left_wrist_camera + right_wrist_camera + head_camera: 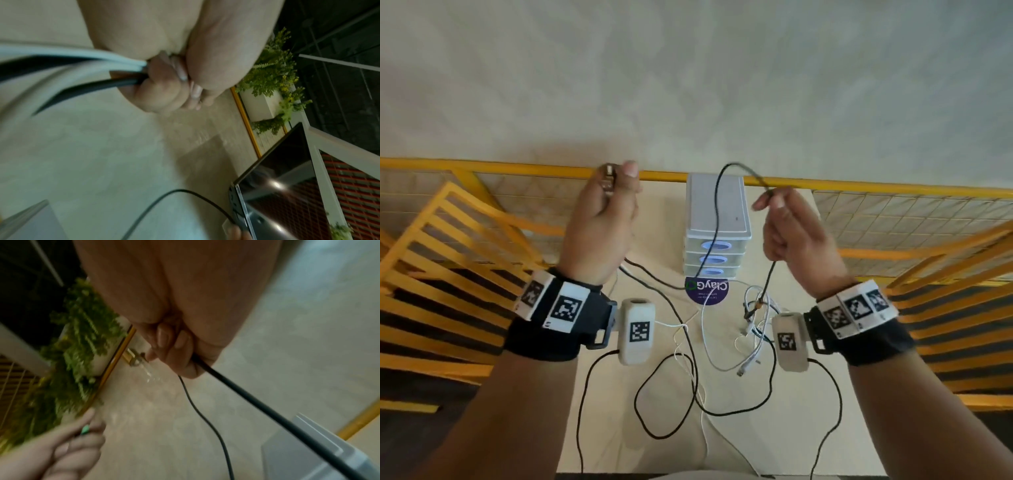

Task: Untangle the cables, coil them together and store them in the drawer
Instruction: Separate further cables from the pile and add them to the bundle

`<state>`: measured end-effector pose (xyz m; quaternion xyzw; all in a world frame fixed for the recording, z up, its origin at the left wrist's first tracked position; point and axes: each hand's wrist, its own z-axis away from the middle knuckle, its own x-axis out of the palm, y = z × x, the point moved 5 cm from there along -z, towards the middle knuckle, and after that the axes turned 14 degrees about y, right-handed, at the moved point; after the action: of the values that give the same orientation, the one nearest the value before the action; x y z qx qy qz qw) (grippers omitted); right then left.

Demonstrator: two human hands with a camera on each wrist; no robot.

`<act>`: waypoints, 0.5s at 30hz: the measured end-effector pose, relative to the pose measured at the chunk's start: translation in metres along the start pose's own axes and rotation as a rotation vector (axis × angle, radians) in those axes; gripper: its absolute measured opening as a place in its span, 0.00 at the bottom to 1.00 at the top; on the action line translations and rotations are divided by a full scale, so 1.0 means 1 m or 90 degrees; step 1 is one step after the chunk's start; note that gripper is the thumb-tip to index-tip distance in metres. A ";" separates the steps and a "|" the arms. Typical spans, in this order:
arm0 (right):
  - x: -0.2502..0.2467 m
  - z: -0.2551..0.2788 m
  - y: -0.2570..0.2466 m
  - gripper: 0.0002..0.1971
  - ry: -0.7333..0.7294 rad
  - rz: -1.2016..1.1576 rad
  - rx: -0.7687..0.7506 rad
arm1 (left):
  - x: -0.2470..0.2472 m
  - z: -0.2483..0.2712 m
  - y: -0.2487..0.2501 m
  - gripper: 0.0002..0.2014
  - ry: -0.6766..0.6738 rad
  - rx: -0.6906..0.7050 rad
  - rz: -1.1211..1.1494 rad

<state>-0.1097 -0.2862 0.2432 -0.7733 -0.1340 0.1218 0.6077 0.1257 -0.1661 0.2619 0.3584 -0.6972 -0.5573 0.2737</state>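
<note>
Both hands are raised above the beige table [825, 428]. My left hand [616, 181] grips a bundle of cable ends, with metal plugs [608, 179] sticking out above the fist. In the left wrist view its fingers [162, 87] curl round white and black cables [123, 76]. My right hand [767, 202] pinches a black cable [717, 205], which arches up between the hands and drops in front of the drawer unit [717, 198]. The right wrist view shows that cable [246, 395] running taut out of the fist. A tangle of white cables [755, 318] lies on the table under the right wrist.
The small grey three-drawer unit stands at the table's back, all drawers closed, a round purple sticker [707, 291] before it. Yellow slatted frames [448, 260] flank the table, and a yellow rail [893, 188] runs behind. Black loops [671, 404] trail over the near table.
</note>
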 end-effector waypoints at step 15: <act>0.029 0.047 0.050 0.14 -0.155 0.082 0.055 | 0.056 0.063 -0.022 0.19 -0.391 0.248 -0.371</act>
<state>-0.0962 -0.2440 0.1832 -0.7330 -0.1514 0.2593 0.6104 0.0471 -0.1774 0.2248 0.4022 -0.7079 -0.5502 -0.1855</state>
